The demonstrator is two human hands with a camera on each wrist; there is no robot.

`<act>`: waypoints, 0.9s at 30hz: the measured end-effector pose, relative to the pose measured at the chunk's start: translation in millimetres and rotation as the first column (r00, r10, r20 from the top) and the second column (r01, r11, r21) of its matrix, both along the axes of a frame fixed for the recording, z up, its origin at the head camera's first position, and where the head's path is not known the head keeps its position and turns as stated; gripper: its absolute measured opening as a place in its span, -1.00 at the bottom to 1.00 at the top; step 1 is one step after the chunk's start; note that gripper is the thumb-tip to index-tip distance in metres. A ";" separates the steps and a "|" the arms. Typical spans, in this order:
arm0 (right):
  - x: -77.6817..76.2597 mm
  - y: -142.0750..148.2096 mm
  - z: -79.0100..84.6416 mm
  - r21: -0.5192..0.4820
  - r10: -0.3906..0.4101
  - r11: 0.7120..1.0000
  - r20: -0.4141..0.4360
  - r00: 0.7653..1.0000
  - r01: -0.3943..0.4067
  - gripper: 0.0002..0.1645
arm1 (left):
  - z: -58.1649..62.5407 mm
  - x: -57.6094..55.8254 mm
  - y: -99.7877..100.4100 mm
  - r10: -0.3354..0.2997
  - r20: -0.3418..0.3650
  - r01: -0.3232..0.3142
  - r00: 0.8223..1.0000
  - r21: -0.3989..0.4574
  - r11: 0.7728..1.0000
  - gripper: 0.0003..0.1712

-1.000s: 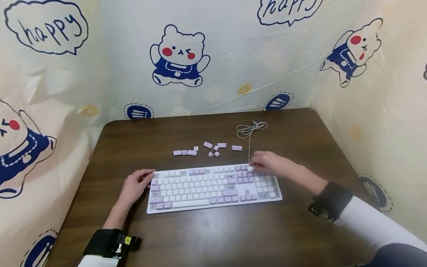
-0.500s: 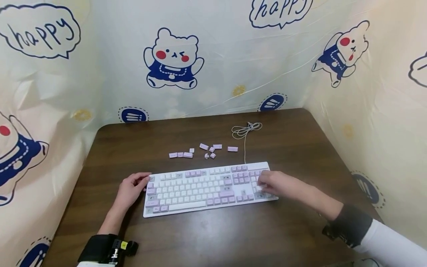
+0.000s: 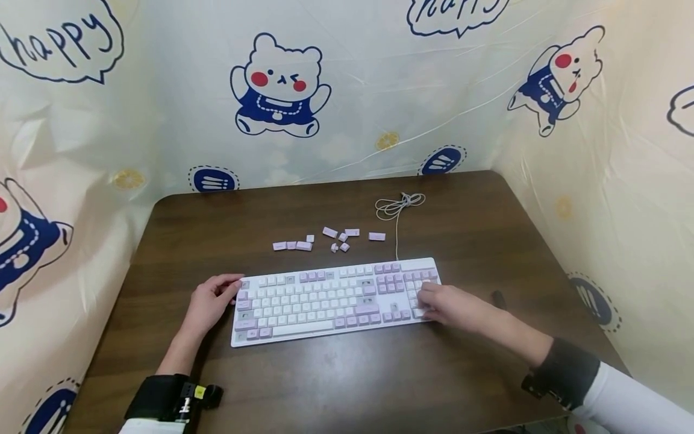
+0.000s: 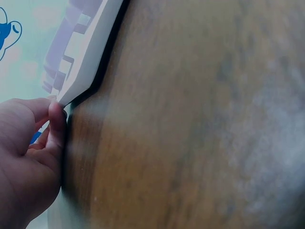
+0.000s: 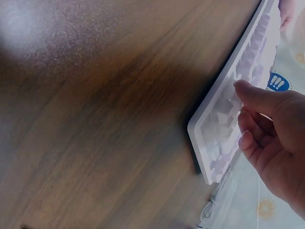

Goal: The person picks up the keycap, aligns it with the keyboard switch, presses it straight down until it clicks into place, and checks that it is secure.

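Observation:
A white keyboard (image 3: 314, 306) with white and lilac keycaps lies on the brown table. Grey switch spots (image 3: 366, 300) without caps show among its keys. My left hand (image 3: 208, 303) pinches the board's left back corner; the left wrist view has the thumb (image 4: 57, 117) right at its edge. Over the number pad at the right end is my right hand (image 3: 452, 307), fingers bent. Its thumb tip (image 5: 242, 88) is close over the keys in the right wrist view. I cannot tell whether a keycap is between those fingertips.
Several loose lilac keycaps (image 3: 303, 246) lie behind the keyboard, one long cap (image 3: 376, 236) apart to the right. A coiled white cable (image 3: 398, 207) runs to its back edge. A small dark object (image 3: 499, 299) shows beside my right forearm. Patterned sheeting (image 3: 358, 90) surrounds the table.
My right hand has moved from the keyboard's back edge forward and right onto the number pad. The left hand stays at the corner. The head view has shifted slightly.

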State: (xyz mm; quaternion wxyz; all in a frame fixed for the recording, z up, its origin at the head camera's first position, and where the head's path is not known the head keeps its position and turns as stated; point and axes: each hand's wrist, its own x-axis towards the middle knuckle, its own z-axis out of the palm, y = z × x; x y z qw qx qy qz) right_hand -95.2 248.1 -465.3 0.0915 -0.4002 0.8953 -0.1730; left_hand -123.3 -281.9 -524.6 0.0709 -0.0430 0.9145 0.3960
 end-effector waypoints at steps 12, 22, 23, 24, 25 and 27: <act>-2.5 -9.6 3.8 0.068 -0.024 0.997 0.008 1.000 0.024 -0.73 | 1.2 0.4 0.5 0.001 0.001 -0.001 1.000 0.007 1.000 -0.52; -2.4 -14.8 4.1 0.076 -0.052 0.996 -0.008 0.999 0.052 -0.67 | 2.8 -0.6 2.1 0.004 0.009 -0.004 1.000 0.012 1.000 -0.51; -3.0 -14.2 3.5 0.070 -0.055 0.996 -0.003 0.998 0.055 -0.68 | 2.7 -0.8 2.1 0.004 0.009 -0.004 1.000 0.013 1.000 -0.51; -3.8 -13.4 2.9 0.062 -0.064 0.996 0.012 0.998 0.063 -0.68 | 2.5 -1.0 1.9 0.003 0.009 -0.003 1.000 0.013 1.000 -0.51; -4.8 -12.3 2.5 0.050 -0.078 0.996 0.039 0.996 0.076 -0.69 | 2.3 -1.2 1.8 0.003 0.008 -0.003 1.000 0.012 1.000 -0.51; -7.3 -9.6 1.1 0.030 -0.102 0.995 0.100 0.990 0.099 -0.72 | 1.7 -1.4 1.4 0.002 0.008 -0.002 1.000 0.008 1.000 -0.51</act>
